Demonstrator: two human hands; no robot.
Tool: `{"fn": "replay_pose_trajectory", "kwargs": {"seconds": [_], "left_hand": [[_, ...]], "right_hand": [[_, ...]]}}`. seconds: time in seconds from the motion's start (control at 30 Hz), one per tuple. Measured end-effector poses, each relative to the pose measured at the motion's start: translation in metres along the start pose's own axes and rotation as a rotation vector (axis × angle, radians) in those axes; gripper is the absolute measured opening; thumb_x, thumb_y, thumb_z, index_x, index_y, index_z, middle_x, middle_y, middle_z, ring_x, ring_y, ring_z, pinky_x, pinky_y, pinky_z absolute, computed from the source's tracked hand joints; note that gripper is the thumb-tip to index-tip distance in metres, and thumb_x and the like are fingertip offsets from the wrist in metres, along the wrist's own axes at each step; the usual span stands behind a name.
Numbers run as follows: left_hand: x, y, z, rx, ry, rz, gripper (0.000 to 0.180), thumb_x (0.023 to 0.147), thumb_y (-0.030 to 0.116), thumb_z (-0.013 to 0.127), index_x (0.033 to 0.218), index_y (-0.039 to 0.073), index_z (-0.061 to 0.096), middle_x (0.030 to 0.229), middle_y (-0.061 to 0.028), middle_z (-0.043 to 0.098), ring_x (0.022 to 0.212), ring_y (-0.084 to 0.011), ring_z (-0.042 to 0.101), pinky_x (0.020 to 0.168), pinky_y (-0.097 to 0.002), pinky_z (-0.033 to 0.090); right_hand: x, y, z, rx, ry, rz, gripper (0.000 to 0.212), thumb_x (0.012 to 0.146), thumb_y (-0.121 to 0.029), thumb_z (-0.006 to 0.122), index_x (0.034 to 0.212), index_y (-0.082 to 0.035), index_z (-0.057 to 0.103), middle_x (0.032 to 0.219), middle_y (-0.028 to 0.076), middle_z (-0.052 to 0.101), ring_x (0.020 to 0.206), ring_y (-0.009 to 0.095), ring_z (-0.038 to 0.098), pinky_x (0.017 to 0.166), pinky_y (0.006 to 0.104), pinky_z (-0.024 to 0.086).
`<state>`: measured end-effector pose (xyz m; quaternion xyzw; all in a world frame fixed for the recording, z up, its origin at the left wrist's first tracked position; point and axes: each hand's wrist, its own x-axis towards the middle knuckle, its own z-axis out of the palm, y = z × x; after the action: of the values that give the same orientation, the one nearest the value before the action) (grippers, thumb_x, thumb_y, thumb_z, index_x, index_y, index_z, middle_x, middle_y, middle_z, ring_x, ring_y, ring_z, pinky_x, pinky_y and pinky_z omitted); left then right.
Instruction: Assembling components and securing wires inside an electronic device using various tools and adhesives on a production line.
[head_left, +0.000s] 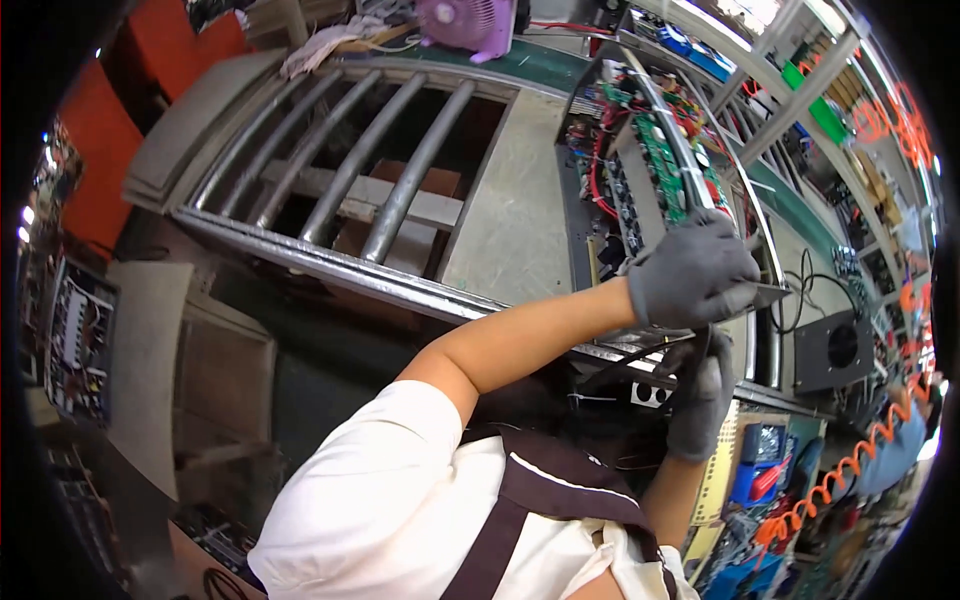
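Note:
My left hand [695,270], in a grey glove, is curled at the near end of an open electronics chassis [580,240]. A dark flat piece [770,294] juts out beside its fingers; what lies inside the grip is hidden. Just below, my right hand [703,395], gloved too, is closed around a black cable [704,345]. Green circuit boards [660,170] and red wires [603,180] fill the chassis. A silvery bar or thick cable bundle [672,125] runs lengthwise over them toward my left hand.
A roller conveyor [400,170] with a bare board [515,200] lies left of the chassis. Beyond it stands a pink fan [465,25]. At right are a dark panel with a round hole [835,350], an orange coiled hose [840,470], blue bins [755,478] and another person [890,450].

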<state>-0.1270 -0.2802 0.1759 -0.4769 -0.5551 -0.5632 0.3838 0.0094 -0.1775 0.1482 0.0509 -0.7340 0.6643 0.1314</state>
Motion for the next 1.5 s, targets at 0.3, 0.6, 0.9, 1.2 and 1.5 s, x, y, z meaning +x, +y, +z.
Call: {"fn": "replay_pose_trajectory", "kwargs": {"seconds": [0.3,0.6,0.9,1.2,1.5], "left_hand": [[-0.002,-0.008,0.024,0.094,-0.007,0.007,0.014,0.076,0.023,0.06,0.077,0.01,0.057,0.075,-0.0071,0.056,0.08,-0.0254,0.055,0.092,-0.0403,0.038],[-0.001,-0.015,0.038,0.025,0.006,-0.002,0.016,0.073,0.028,0.058,0.072,0.012,0.062,0.074,-0.0075,0.059,0.083,-0.0268,0.057,0.09,-0.0418,0.039],[0.039,-0.033,-0.017,-0.461,-0.396,-0.623,0.05,0.095,0.035,0.03,0.103,-0.002,0.063,0.104,-0.0127,0.066,0.092,-0.0196,0.062,0.085,-0.0321,0.046],[0.069,-0.147,-0.055,0.014,-0.089,-0.339,0.031,0.095,0.029,0.048,0.101,0.005,0.067,0.086,-0.0044,0.063,0.08,-0.0128,0.055,0.077,-0.0266,0.043],[0.082,-0.224,-0.082,0.431,-0.335,-0.415,0.034,0.094,0.036,0.046,0.106,0.011,0.066,0.101,-0.0102,0.065,0.094,-0.0217,0.061,0.085,-0.0311,0.044]], "right_hand": [[-0.025,0.014,0.021,-0.053,0.322,0.064,0.047,0.098,-0.039,0.037,0.112,0.003,0.051,0.068,0.005,0.051,0.061,0.013,0.048,0.058,0.0259,0.041],[-0.024,0.025,0.019,-0.041,0.518,0.139,0.047,0.097,-0.043,0.038,0.112,-0.001,0.053,0.075,0.004,0.056,0.067,0.013,0.053,0.058,0.0261,0.044],[-0.011,0.025,0.016,-0.028,0.375,-0.019,0.033,0.098,-0.033,0.04,0.097,-0.002,0.051,0.063,0.004,0.049,0.051,0.009,0.044,0.047,0.0226,0.036],[-0.016,0.028,0.013,0.186,0.152,0.072,0.028,0.097,-0.031,0.046,0.096,-0.004,0.051,0.064,-0.003,0.041,0.052,0.003,0.036,0.047,0.0188,0.03],[-0.015,0.028,0.026,0.139,0.027,-0.025,0.027,0.097,-0.029,0.047,0.093,-0.002,0.051,0.066,0.004,0.048,0.058,0.013,0.045,0.056,0.0276,0.04]]}}
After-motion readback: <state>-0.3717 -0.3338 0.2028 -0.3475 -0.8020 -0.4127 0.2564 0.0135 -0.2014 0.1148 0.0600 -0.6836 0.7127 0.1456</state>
